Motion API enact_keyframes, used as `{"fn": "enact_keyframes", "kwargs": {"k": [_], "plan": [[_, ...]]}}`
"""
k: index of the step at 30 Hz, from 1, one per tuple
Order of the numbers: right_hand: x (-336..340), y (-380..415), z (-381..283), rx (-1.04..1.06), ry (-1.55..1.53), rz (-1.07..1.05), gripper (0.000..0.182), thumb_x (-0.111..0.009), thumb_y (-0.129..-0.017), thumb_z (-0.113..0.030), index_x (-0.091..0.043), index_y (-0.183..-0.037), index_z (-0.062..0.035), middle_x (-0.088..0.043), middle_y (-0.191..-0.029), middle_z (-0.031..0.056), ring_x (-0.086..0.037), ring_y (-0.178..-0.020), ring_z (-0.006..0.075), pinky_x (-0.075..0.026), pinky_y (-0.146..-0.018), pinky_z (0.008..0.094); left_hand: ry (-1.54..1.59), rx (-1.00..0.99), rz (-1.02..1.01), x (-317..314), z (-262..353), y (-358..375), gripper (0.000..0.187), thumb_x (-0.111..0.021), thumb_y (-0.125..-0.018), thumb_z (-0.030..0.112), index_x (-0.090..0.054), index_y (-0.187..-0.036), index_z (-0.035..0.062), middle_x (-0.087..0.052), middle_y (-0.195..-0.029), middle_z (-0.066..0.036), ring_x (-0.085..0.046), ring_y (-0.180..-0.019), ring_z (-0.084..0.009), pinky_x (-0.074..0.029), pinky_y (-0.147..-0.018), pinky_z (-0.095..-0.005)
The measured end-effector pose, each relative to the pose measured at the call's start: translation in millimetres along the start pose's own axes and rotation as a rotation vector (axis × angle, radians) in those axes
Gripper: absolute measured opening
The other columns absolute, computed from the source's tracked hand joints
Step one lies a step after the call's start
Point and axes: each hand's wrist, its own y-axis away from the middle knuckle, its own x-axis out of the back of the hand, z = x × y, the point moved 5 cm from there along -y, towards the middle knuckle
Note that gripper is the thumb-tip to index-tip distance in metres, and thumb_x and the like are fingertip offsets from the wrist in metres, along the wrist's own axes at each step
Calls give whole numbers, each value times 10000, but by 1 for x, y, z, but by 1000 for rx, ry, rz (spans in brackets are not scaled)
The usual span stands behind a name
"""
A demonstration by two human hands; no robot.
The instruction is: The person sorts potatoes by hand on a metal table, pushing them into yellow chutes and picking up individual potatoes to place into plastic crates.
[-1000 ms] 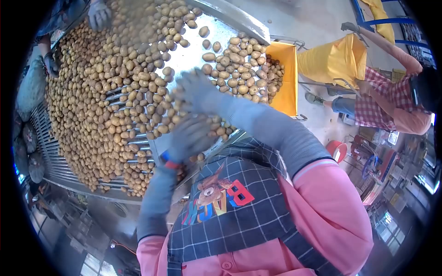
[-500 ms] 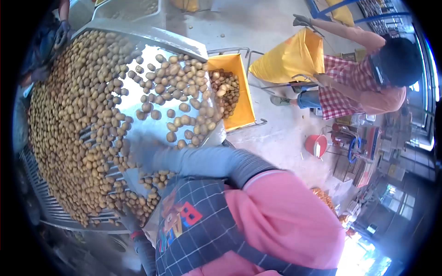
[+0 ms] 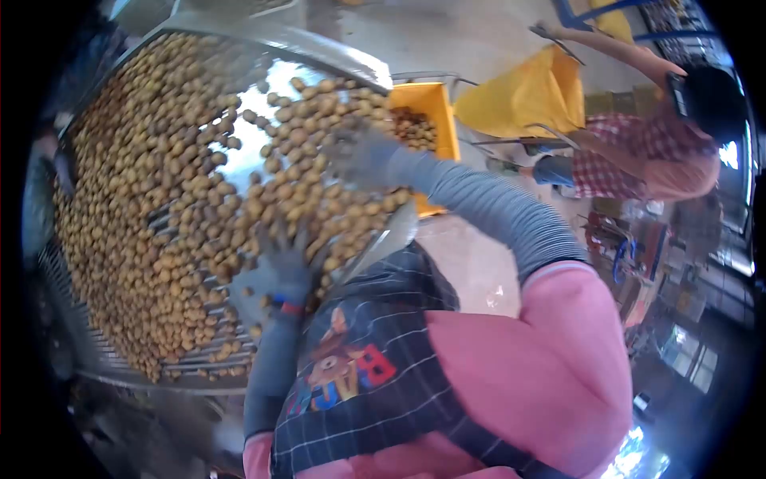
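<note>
Many small potatoes (image 3: 152,199) lie over a metal sorting table (image 3: 243,160). My left hand (image 3: 287,263), gloved in grey with a red and blue band at the wrist, rests on the potatoes near the table's front edge, fingers spread. Farther along, close to the outlet, my right hand (image 3: 359,156) touches the potatoes, its fingers apart and somewhat blurred. Neither hand is closed round a potato. Just past the outlet stands a yellow crate (image 3: 448,120) with potatoes inside, partly hidden by my right forearm.
At the right, a person in a checked shirt (image 3: 614,152) stands by a yellow sack (image 3: 519,96) on a metal frame. Another person's hand (image 3: 64,168) is at the table's far left. A raised metal side wall (image 3: 319,52) bounds the table; slats (image 3: 96,335) show at its lower left.
My right hand has moved up and right toward the outlet, my left hand up and right onto the potatoes. More potatoes now cover the bare metal near the outlet. The view has shifted.
</note>
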Motion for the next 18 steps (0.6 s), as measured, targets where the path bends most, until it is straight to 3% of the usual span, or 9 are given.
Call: {"fn": "enact_keyframes", "kwargs": {"k": [2, 5, 6, 7, 8, 11, 13, 15, 18], "plan": [[-1, -31, 46, -288, -168, -106, 379, -566, -932, -356, -609, -1298, -269, -523, -1402, 93, -540, -1233, 353, -385, -1080, 491, -6, -48, 8, 9, 3, -55, 729, -711, -827, 515, -461, -1483, 318, -231, -1623, -177, -147, -1466, -510, -129, -1184, -638], [-32, -98, 93, -549, -424, 252, 481, -555, -937, -424, -529, -1396, -282, -487, -1443, 106, -517, -1271, 361, -399, -1054, 486, 20, -130, 67, 38, -16, -123, 714, -719, -827, 506, -478, -1474, 324, -259, -1616, -179, -187, -1475, -483, -69, -1194, -634], [-29, -126, 88, -735, -713, 39, 546, -513, -939, -510, -473, -1448, -318, -455, -1490, 103, -495, -1308, 356, -337, -1090, 580, 22, -171, 162, 44, -36, -139, 716, -712, -822, 504, -478, -1472, 316, -323, -1578, -187, -197, -1476, -461, -75, -1186, -644], [-7, -148, 67, -803, -427, 42, 576, -465, -940, -586, -448, -1467, -354, -430, -1518, 110, -452, -1360, 339, -225, -1095, 706, 23, -212, 256, 51, -68, -149, 718, -705, -816, 501, -479, -1470, 309, -386, -1540, -195, -207, -1476, -438, -81, -1177, -655], [-18, -178, 49, -778, -395, -51, 597, -464, -926, -629, -439, -1469, -380, -381, -1555, 134, -363, -1425, 362, -118, -1077, 782, 56, -68, 182, 57, -117, -157, 705, -698, -827, 488, -483, -1469, 293, -418, -1519, -191, -241, -1468, -417, -113, -1176, -634], [-13, -215, -49, -585, -497, -35, 700, -463, -950, -613, -323, -1547, -277, -181, -1641, 176, -156, -1488, 473, -79, -1167, 686, -185, 448, 276, 73, -231, -113, 668, -661, -874, 440, -471, -1483, 243, -437, -1508, -193, -333, -1420, -419, -204, -1166, -573], [-8, -194, -102, -367, -453, -48, 657, -529, -940, -540, -375, -1527, -288, -225, -1634, 134, -156, -1501, 426, -82, -1191, 647, -127, 410, 159, 51, -267, -51, 649, -608, -916, 409, -441, -1504, 189, -412, -1524, -208, -327, -1423, -438, -211, -1173, -556], [-8, -156, -135, -125, -428, -67, 596, -533, -950, -499, -425, -1497, -290, -261, -1624, 102, -192, -1501, 376, -69, -1198, 639, -70, 100, 165, 41, -259, 5, 688, -585, -925, 424, -396, -1525, 145, -391, -1526, -239, -289, -1442, -454, -183, -1188, -563], [-20, -72, -151, 131, -381, -85, 499, -519, -969, -457, -496, -1433, -273, -314, -1605, 68, -252, -1495, 296, -54, -1199, 643, -78, 9, 5, 48, -174, 62, 781, -641, -869, 466, -383, -1527, 135, -315, -1562, -249, -228, -1467, -465, -129, -1196, -597]]}}
